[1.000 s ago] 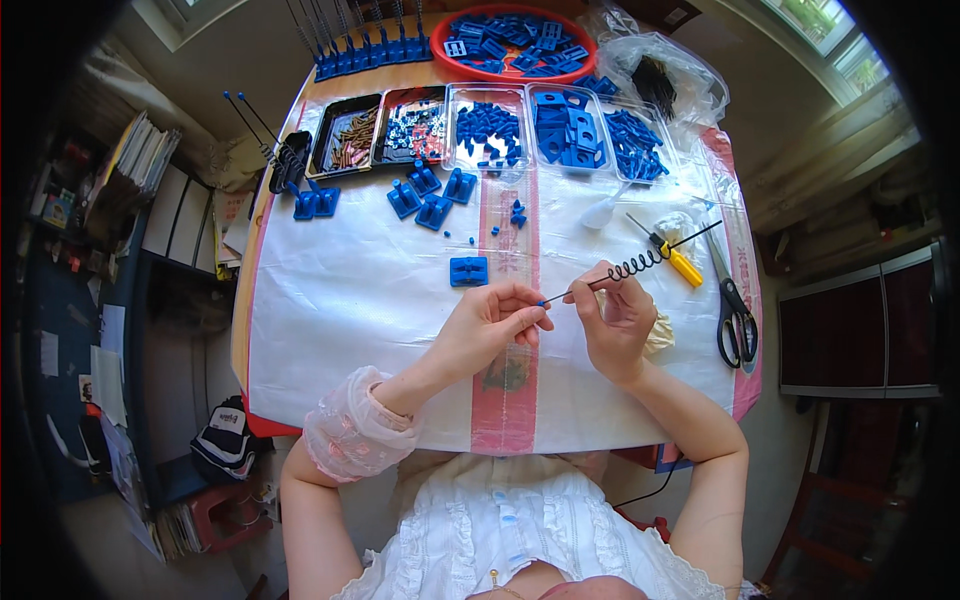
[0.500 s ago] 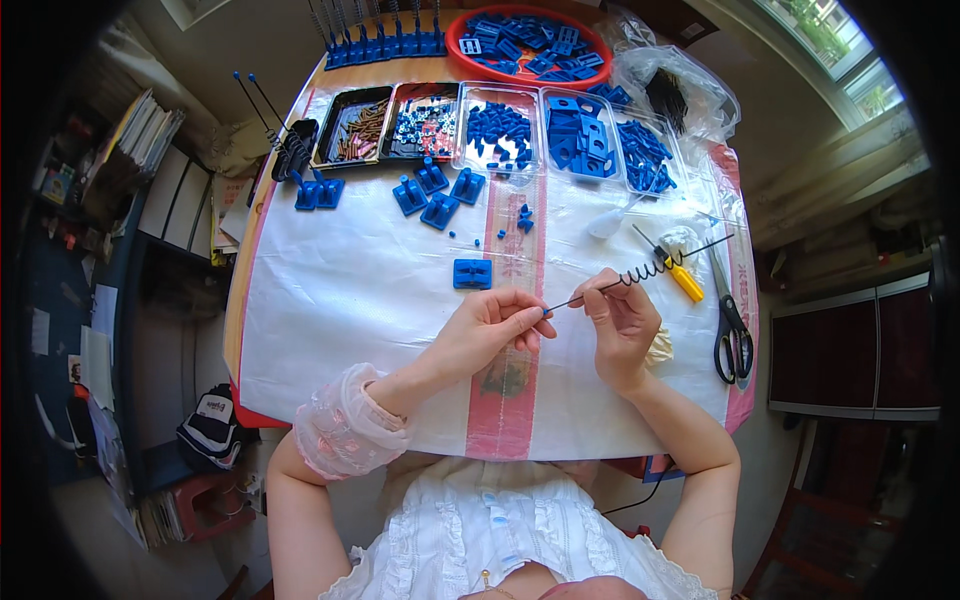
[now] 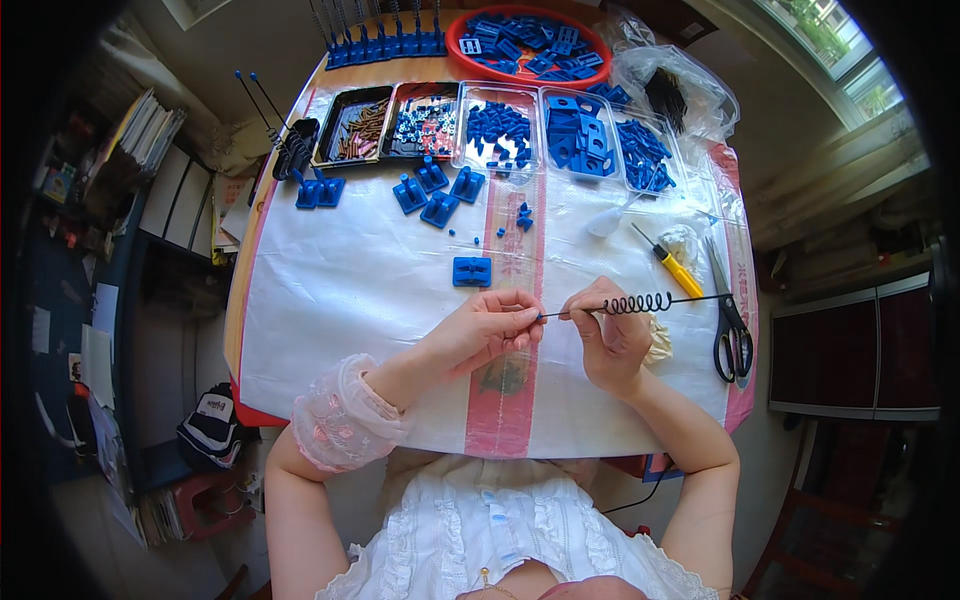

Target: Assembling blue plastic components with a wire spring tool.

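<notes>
Here are both hands, out over the nearer half of the table (image 3: 385,77), midway between its left and right edges. The left hand (image 3: 495,328) pinches a small blue tip (image 3: 541,318) between thumb and forefinger, its other fingers curled; the right hand (image 3: 610,335) is closed on the black wire (image 3: 638,303), thumb and fingertips gripping the straight stretch just left of the coil. The wire lies almost level, its blue-tipped end at the left hand and its bare end out toward the table's right edge, crossing in view over the scissors (image 3: 733,345) (whether it touches them, one cannot tell). Just beyond the left hand, a blue block (image 3: 472,272) sits alone on the white sheet (image 3: 320,300). A yellow-handled screwdriver (image 3: 680,275) lies near the right edge, beside the scissors. Farther back, a row of trays (image 3: 500,170) runs across the table, small blue parts filling the middle one, and a red basin (image 3: 462,60) heaped with blue plates stands at the far edge.
</notes>
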Motion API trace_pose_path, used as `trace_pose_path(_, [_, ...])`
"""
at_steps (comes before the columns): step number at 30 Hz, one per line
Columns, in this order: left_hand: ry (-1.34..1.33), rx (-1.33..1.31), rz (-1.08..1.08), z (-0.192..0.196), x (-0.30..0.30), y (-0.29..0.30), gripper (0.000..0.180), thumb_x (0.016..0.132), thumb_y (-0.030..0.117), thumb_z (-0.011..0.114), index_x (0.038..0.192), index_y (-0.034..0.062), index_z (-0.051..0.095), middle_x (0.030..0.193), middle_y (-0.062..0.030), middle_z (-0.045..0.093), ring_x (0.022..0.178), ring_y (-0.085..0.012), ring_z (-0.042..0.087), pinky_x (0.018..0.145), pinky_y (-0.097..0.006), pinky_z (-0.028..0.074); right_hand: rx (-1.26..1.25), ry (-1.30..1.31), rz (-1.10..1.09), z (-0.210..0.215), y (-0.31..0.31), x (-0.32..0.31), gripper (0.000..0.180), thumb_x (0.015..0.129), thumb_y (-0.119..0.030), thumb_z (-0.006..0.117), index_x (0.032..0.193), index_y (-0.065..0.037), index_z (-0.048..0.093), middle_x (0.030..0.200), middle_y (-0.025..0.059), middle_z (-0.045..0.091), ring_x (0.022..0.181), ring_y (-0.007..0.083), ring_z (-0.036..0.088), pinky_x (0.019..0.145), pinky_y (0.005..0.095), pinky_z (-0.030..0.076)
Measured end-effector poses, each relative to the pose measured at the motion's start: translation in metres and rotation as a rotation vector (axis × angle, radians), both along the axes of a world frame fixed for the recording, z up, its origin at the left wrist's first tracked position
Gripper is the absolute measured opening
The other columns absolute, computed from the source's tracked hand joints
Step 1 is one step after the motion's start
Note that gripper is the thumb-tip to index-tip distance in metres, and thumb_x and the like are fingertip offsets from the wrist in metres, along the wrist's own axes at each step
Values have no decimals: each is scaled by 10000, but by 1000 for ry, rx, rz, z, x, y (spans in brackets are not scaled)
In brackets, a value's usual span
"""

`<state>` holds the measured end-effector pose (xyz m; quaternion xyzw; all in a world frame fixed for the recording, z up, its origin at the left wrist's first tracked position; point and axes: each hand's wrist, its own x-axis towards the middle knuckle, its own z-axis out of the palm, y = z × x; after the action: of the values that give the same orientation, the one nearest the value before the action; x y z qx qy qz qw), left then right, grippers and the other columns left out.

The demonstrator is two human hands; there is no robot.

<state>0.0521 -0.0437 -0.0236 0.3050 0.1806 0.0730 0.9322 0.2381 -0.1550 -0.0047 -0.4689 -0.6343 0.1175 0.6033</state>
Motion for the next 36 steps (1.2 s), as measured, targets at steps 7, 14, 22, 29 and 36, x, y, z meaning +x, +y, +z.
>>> trace_pose_path(7, [-49,9,-99,-7,-1,2,162,1102,181,551,1094,46,641,929,-15,671,813,-60,620,745,-219,507,45,-131,5,6,-1,-1,174,818,138,728,910,8,659,800,124,674,694,273,632,615,359,475])
trace_pose_path(14, [-22,51,-143,-2,-1,1,231,1125,238,517,1069,42,628,852,-2,636,711,-54,542,687,-211,443,42,-117,10,7,0,-3,180,812,154,723,902,12,658,792,114,665,683,239,626,602,336,478])
trace_pose_path(22, [-11,83,-207,2,-1,1,264,1132,262,503,1040,42,617,804,4,597,666,-53,497,651,-208,418,22,-126,11,9,-2,-4,170,815,144,732,884,9,654,793,104,673,668,217,629,593,316,487])
trace_pose_path(29, [41,138,-213,5,0,1,287,1142,260,476,1074,26,628,836,-10,622,702,-58,538,692,-200,459,-50,20,-113,-2,-6,-7,170,819,106,772,890,-4,663,782,75,682,657,154,640,580,281,491])
trace_pose_path(36, [4,65,-92,3,3,-3,167,1121,171,520,1185,36,593,951,-22,638,790,-51,566,712,-199,480,-69,36,-209,-4,-4,-3,155,834,76,772,887,-11,655,774,59,680,654,144,649,598,274,497])
